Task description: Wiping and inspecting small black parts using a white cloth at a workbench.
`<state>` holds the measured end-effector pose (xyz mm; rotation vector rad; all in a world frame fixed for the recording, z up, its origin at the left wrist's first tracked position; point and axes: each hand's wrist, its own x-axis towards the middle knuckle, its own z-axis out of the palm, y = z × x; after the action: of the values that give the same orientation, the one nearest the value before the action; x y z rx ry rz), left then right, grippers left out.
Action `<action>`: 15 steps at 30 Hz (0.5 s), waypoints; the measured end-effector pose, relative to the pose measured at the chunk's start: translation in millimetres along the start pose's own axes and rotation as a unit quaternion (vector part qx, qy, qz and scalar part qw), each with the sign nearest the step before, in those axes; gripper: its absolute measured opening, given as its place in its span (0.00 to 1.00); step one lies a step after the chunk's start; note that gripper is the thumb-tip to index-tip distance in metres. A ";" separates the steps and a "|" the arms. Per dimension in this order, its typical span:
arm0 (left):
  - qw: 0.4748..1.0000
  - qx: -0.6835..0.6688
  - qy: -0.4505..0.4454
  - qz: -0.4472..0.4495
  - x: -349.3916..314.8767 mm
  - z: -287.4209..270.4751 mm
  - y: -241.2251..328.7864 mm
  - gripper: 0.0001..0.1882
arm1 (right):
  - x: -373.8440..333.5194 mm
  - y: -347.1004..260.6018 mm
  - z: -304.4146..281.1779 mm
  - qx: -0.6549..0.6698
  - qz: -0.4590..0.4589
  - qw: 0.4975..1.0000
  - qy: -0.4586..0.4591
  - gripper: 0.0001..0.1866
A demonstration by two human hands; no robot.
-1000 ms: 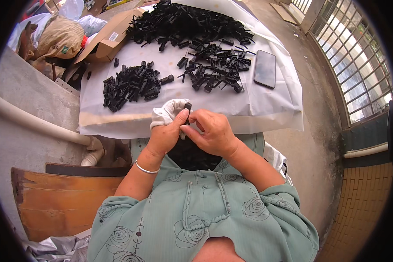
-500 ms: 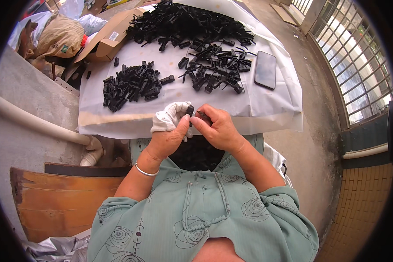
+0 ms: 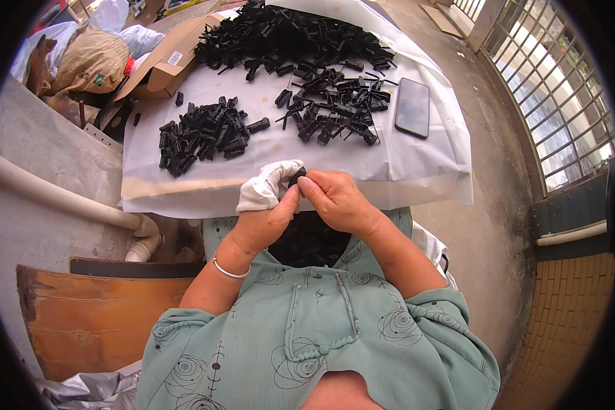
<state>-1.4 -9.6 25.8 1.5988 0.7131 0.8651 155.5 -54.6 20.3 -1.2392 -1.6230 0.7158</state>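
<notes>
Fabric (image 3: 258, 194), white and wrinkled, wraps the fingers of the left hand (image 3: 273, 216), leaving its thumb bare. The hands are together at the near edge of the table: the left hand and the bare right hand (image 3: 338, 199) both pinch a small black part (image 3: 296, 178) between fingertips, its shape mostly hidden by them. Similar hard, dark pieces lie in a compact, blocky pile (image 3: 201, 137) on the left, a looser, spiky pile (image 3: 336, 106) near the centre and a dense heap (image 3: 290, 39) behind. A smooth, rounded-corner phone (image 3: 413, 108) lies right of the spiky pile.

A white barcode label (image 3: 175, 58) sits on the brown cardboard box (image 3: 158, 74); its print is too small to read.

Beneath the piles, a creased whitish sheet (image 3: 191, 190) covers the table. A pale pipe (image 3: 68, 193) bends along the rough grey wall (image 3: 41, 150) at left; a barred window (image 3: 560, 96) stands beyond the stained floor (image 3: 488, 205) at right.
</notes>
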 end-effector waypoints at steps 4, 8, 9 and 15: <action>0.998 0.030 0.017 0.043 -0.4 3.9 3.1 0.14 | -0.7 3.1 4.3 0.069 0.043 0.997 -0.001 0.14; 0.954 0.238 0.030 0.181 1.1 2.2 0.6 0.14 | -2.3 10.6 16.8 0.141 0.093 0.986 0.018 0.15; 0.945 0.263 0.033 0.190 3.1 0.2 -4.9 0.15 | -1.4 10.4 21.8 0.132 0.098 0.986 0.034 0.15; 0.995 0.017 0.034 0.091 10.2 1.1 -13.7 0.16 | 1.4 5.8 9.5 0.135 0.069 0.988 0.040 0.12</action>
<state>5.1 0.8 13.8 1.6918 0.6388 1.0483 149.1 -50.6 12.1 -1.1732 -1.3334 0.9281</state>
